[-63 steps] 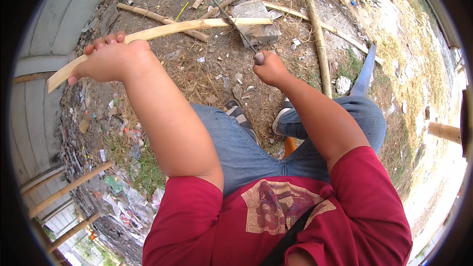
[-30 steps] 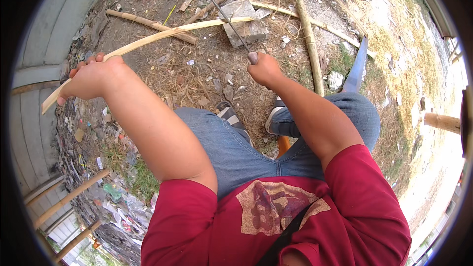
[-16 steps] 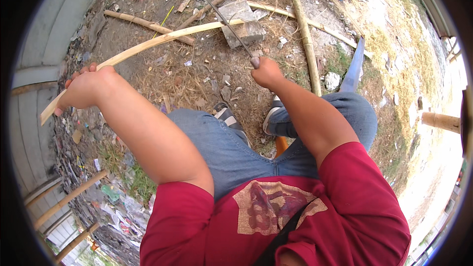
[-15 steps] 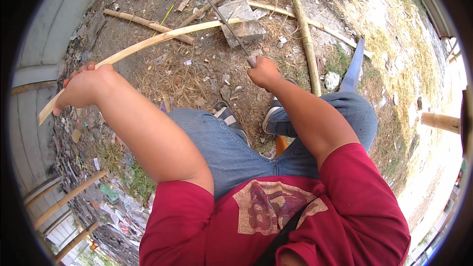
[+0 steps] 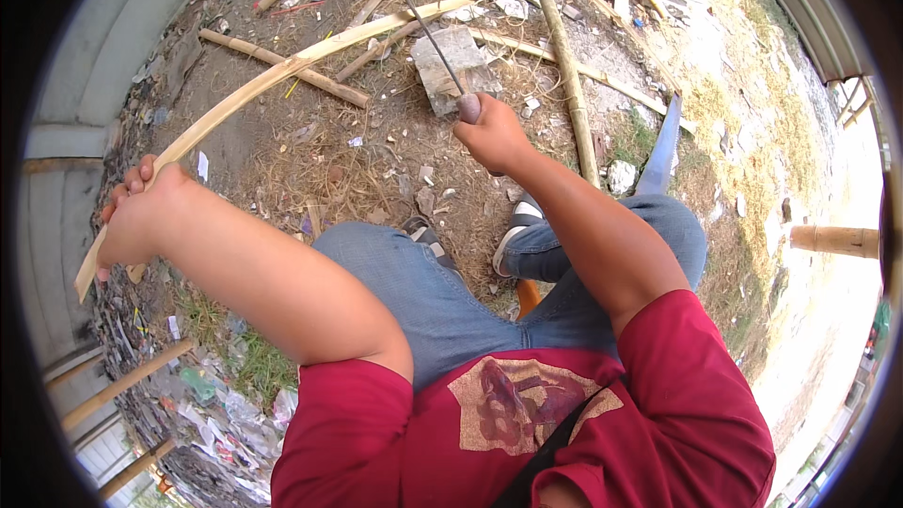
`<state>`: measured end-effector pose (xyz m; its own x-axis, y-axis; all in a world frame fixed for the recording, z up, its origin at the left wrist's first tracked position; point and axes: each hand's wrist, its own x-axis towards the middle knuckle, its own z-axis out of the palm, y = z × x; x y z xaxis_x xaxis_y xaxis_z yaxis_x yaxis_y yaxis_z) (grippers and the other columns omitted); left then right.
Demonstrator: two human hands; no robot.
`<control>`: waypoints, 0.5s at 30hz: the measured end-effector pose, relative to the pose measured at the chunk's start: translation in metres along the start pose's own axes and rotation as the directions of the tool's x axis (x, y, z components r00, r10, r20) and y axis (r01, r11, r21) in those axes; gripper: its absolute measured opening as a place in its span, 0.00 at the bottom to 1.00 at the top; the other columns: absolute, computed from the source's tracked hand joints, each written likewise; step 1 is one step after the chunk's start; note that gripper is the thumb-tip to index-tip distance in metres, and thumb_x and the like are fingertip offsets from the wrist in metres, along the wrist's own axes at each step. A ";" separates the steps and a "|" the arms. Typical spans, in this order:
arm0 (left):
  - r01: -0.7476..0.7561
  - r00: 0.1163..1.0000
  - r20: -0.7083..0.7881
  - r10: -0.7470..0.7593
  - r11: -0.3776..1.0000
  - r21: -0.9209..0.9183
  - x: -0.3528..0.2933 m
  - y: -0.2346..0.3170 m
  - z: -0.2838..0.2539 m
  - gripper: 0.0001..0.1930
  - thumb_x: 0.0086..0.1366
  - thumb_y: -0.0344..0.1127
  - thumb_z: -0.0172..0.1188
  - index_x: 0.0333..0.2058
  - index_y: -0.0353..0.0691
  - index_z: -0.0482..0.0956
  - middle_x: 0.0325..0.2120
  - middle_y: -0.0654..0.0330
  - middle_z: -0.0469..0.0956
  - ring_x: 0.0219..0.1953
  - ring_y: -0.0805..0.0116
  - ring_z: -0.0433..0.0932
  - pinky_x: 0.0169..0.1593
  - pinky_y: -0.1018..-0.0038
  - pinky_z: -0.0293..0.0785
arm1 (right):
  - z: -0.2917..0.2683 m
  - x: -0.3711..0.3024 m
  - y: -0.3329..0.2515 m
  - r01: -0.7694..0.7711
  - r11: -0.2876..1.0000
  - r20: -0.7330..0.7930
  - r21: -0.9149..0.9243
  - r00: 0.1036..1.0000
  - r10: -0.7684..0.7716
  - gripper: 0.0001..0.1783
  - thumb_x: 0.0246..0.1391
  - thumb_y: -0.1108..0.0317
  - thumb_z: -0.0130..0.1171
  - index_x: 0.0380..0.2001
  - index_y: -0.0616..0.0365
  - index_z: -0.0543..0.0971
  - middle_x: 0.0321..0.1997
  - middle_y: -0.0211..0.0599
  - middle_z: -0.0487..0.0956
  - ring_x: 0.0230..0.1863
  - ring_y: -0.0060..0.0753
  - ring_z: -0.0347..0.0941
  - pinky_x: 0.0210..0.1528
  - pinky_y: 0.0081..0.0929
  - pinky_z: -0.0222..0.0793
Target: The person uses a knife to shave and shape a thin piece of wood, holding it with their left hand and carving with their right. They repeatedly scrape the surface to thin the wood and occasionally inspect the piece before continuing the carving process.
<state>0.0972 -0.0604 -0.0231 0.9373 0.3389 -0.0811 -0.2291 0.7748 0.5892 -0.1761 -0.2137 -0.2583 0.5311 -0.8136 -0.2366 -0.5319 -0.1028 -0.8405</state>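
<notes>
My left hand [image 5: 141, 221] is clamped around the strip [image 5: 273, 85] near its lower end, at 9 o'clock; the strip arcs up toward 12, over the slab [image 5: 451, 71]. My right hand [image 5: 494, 132] is closed on the knife [image 5: 414, 14] handle. I'd judge the best approach is steady strip tension, with the blade shallow and cutting away from my knees.

The left hand [image 5: 141, 221] is seen at the left of the frame, fingers curled shut, its bare forearm stretched out from the red sleeve at lower centre. The right hand [image 5: 494, 132] is closed in a fist at upper centre, the arm bent at the elbow.
</notes>
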 end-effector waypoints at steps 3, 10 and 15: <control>0.068 0.998 0.007 -0.068 0.994 -0.084 0.010 0.003 -0.007 0.36 0.64 0.80 0.26 0.24 0.52 0.61 0.14 0.71 0.52 0.16 0.73 0.50 0.24 0.71 0.51 | -0.035 -0.011 -0.047 0.206 0.952 0.036 -0.226 0.979 -0.203 0.18 0.49 0.61 0.62 0.41 0.61 0.75 0.37 0.59 0.81 0.42 0.63 0.78 0.47 0.52 0.73; 0.104 0.995 0.011 -0.104 0.977 -0.184 0.038 0.032 -0.026 0.37 0.63 0.81 0.23 0.24 0.51 0.60 0.14 0.70 0.52 0.17 0.73 0.50 0.24 0.72 0.51 | -0.155 0.013 -0.047 0.072 0.772 -0.114 -0.631 0.976 -0.184 0.12 0.60 0.61 0.55 0.41 0.56 0.78 0.37 0.54 0.82 0.43 0.58 0.79 0.46 0.51 0.73; 0.083 0.996 -0.017 -0.087 0.985 -0.149 0.017 0.033 -0.019 0.38 0.63 0.81 0.23 0.25 0.49 0.59 0.15 0.69 0.53 0.17 0.72 0.51 0.24 0.73 0.52 | -0.139 0.001 -0.063 0.075 0.779 -0.098 -0.622 0.980 -0.173 0.13 0.59 0.60 0.56 0.39 0.59 0.78 0.37 0.55 0.82 0.44 0.58 0.79 0.48 0.50 0.72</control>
<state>0.1010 -0.0185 -0.0202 0.9492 0.2791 -0.1454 -0.1866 0.8711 0.4543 -0.2337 -0.2878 -0.1381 0.5478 -0.8357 -0.0385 -0.7849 -0.4975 -0.3694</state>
